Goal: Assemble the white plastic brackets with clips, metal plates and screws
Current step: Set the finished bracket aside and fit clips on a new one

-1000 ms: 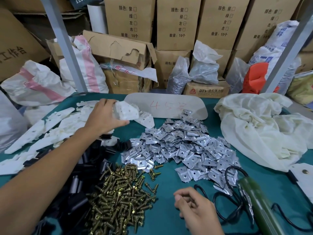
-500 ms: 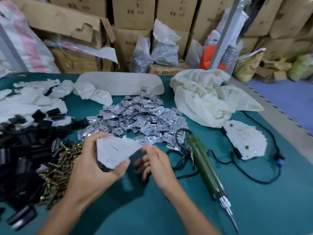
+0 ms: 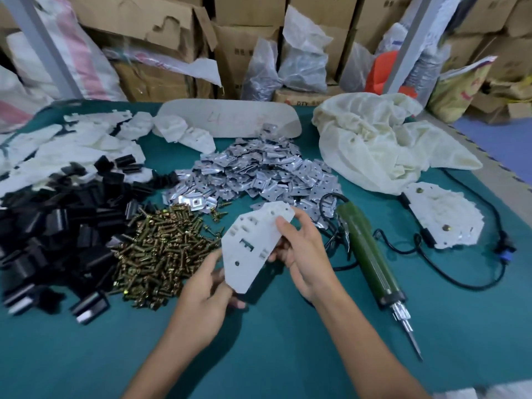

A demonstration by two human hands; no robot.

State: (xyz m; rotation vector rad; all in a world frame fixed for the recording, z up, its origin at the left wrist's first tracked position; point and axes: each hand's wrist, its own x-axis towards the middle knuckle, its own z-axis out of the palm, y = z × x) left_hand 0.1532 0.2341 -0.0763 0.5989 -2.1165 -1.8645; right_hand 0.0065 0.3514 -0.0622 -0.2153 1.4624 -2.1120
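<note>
Right, head view only: both hands are up over the teal table (image 3: 288,355) with one white bracket (image 3: 253,246) held between them. It is tilted, flat face toward the camera, with slots and a round hole visible, and it sits clear of the table top.

Left hand (image 3: 201,295) grips the bracket's lower corner. Thumb is on the front face, fingers curled behind and mostly hidden.

Right hand (image 3: 302,254) grips the upper right edge. Thumb lies on the front, fingers wrapped round the back.

Around the fingers:
- Just left of the left fingers: pile of brass screws (image 3: 161,246).
- Further left: heap of black clips (image 3: 57,226), and beyond that the loose bracket pile (image 3: 72,148).
- Past the fingertips, just beyond the bracket's top edge: spread of metal plates (image 3: 259,174).
- Near, right of the right fingers: green electric screwdriver (image 3: 368,251) lying on the table, bit pointing toward the camera, black cable looped near it.
- Further right: fitted bracket (image 3: 443,217) — flat on the table, brass screw heads showing in it.
- Beyond that: bundled cream cloth (image 3: 374,145).
- Behind the table: stacked cardboard boxes (image 3: 250,21).
</note>
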